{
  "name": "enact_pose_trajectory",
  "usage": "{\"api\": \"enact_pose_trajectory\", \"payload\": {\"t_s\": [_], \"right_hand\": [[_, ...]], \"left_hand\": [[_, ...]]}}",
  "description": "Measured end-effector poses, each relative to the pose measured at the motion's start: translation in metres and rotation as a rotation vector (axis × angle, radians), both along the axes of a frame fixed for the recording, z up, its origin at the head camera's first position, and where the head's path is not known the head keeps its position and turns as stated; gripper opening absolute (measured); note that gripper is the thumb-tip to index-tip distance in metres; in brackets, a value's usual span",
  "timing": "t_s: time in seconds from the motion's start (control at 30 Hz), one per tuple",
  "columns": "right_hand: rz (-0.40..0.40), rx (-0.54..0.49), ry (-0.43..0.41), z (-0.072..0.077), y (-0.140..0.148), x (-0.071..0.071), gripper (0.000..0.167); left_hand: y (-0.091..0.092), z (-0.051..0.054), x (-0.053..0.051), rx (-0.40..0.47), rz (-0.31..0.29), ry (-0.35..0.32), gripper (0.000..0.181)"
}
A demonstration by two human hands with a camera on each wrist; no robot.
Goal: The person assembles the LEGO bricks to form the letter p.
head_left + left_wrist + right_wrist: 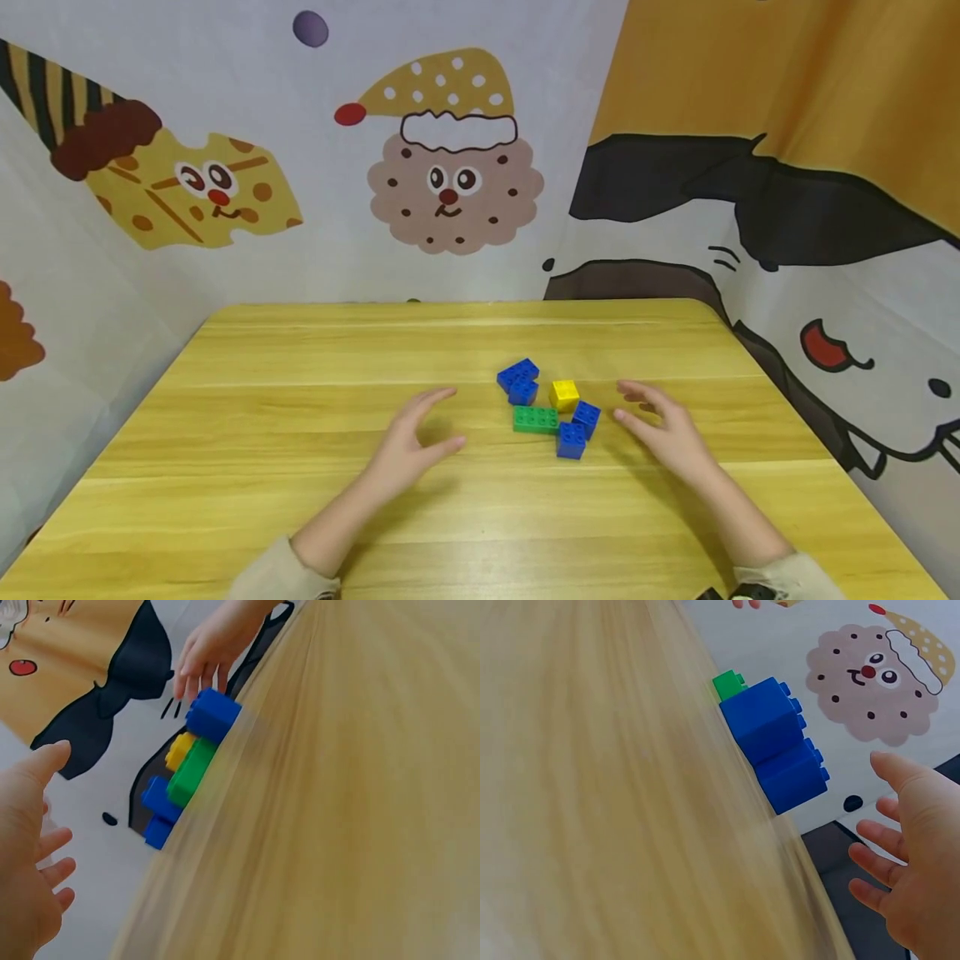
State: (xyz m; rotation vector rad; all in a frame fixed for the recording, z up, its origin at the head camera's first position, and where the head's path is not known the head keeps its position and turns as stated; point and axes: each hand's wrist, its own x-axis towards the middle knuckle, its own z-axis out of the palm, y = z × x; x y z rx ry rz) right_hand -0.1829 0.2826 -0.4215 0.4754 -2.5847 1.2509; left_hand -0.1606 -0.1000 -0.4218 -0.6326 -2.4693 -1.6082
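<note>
A loose cluster of toy building bricks lies on the table between my two hands. In it are a green brick (536, 420), a yellow brick (564, 395) and several blue bricks (572, 440), studs facing up. My left hand (408, 442) is held left of the cluster, thumb and fingers spread apart, touching no brick. On the other side, my right hand (663, 429) hovers close to the blue bricks, its fingers parted and holding nothing. From the right wrist view, two blue bricks (763, 720) hide most of the green one.
The wooden table (262, 400) reaches out to a printed cloth (315, 275) behind it. That cloth also hangs along the left and right sides. A dark object (750, 592) shows at the right sleeve.
</note>
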Motion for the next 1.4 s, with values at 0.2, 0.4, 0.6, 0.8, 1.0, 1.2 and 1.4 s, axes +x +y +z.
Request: {"api": "enact_pose_trajectory", "payload": {"t_s": [0.2,0.4,0.6,0.8,1.0,1.2,1.4], "right_hand": [[0.005,-0.015,-0.053,-0.007,0.000,-0.002,0.045],[0.011,-0.059,-0.093,-0.013,-0.001,-0.004,0.043],[0.032,-0.125,-0.124,-0.015,-0.006,-0.003,0.041],[0.023,-0.105,-0.168,0.001,-0.017,0.007,0.040],[0.038,-0.107,-0.188,0.011,-0.022,0.014,0.039],[0.025,-0.092,-0.221,0.010,-0.024,0.014,0.039],[0.026,-0.090,-0.222,-0.002,-0.019,0.008,0.040]], "left_hand": [[0.015,-0.004,0.000,0.021,-0.034,-0.037,0.064],[0.028,-0.010,-0.001,0.054,-0.079,-0.056,0.060],[0.041,-0.004,0.002,0.074,-0.102,-0.081,0.055],[0.051,0.016,0.011,0.091,-0.148,-0.093,0.050],[0.061,-0.015,-0.006,0.089,-0.178,-0.071,0.054],[0.071,-0.021,-0.011,0.072,-0.199,-0.087,0.052],[0.082,-0.022,-0.013,0.061,-0.206,-0.089,0.050]]}}
